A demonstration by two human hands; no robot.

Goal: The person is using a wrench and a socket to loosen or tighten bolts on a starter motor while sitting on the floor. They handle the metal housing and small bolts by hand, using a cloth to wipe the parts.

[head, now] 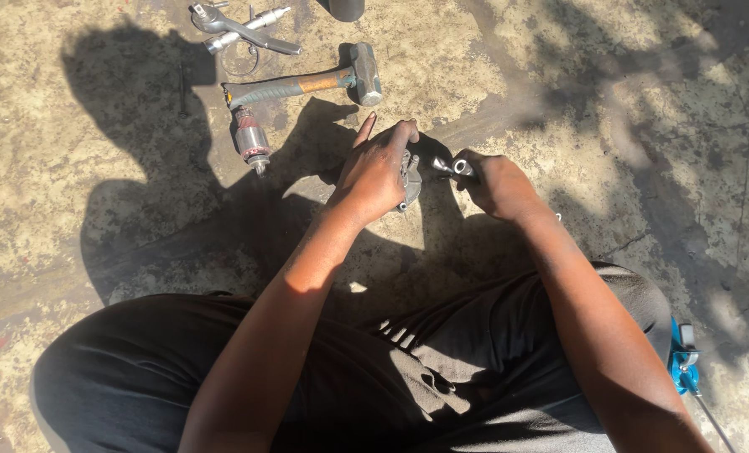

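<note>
Ground surface (609, 92) is noted as stained, cracked concrete, lit by sun and crossed by shadows. Left hand (374, 172) is closed over a grey cast-metal housing (410, 180), which is held just above the ground in front of the knees; the index finger is extended forward while the remaining fingers are wrapped round the part. Right hand (496, 186) is clamped on a small metal socket tool (457, 168), whose shiny end is pointed at the housing and is seen just beside it; whether the two are touching cannot be told. Both forearms are extended over legs clad in black trousers (391, 377).

Beyond the hands, a hammer (307, 84) with a worn wooden handle and a blunt steel head is recorded lying flat on the concrete. A motor armature (251, 138), with copper-coloured windings and a short shaft, is lying just below the hammer handle, well apart from the hands. Further back, a chrome ratchet wrench (244, 29) is laid near the top edge, partly in shade. A dark cylindrical object (346, 8) is cut off by the upper edge and cannot be identified. A blue-handled tool (685, 361) is seen at the right, beside the knee.
</note>
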